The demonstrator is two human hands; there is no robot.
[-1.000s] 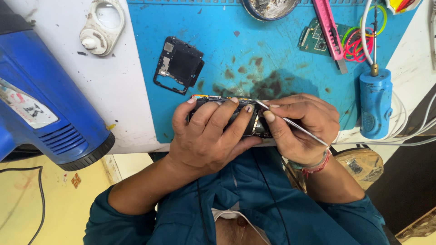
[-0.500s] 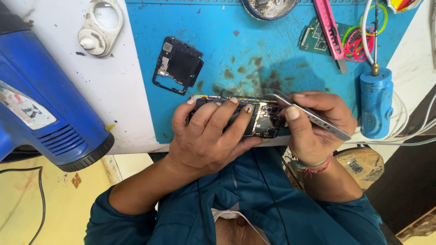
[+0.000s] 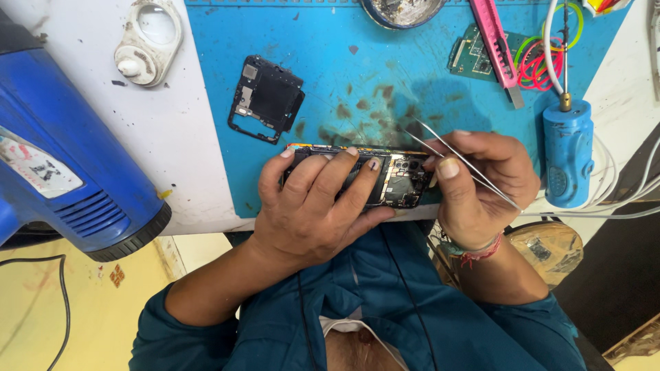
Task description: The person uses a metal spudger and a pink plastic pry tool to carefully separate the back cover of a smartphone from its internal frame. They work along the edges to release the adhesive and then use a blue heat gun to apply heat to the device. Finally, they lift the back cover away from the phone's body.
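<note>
An opened phone [image 3: 397,180] with its back cover off lies at the near edge of the blue work mat [image 3: 385,82], its circuit parts showing. My left hand [image 3: 313,206] lies over the phone's left part and presses it down with spread fingers. My right hand [image 3: 481,178] holds thin metal tweezers [image 3: 462,162], their tips raised just above the phone's right end.
A black inner phone cover [image 3: 267,98] lies on the mat to the upper left. A blue hot-air gun [image 3: 65,161] fills the left side. A white ring part [image 3: 148,41], a pink tool [image 3: 496,45], a green circuit board [image 3: 473,49], coloured wires [image 3: 540,58] and a blue cylinder [image 3: 568,154] sit around.
My right hand has drawn back to the right and lifted the tweezers off the phone, uncovering its right end. My left hand has stayed on the phone.
</note>
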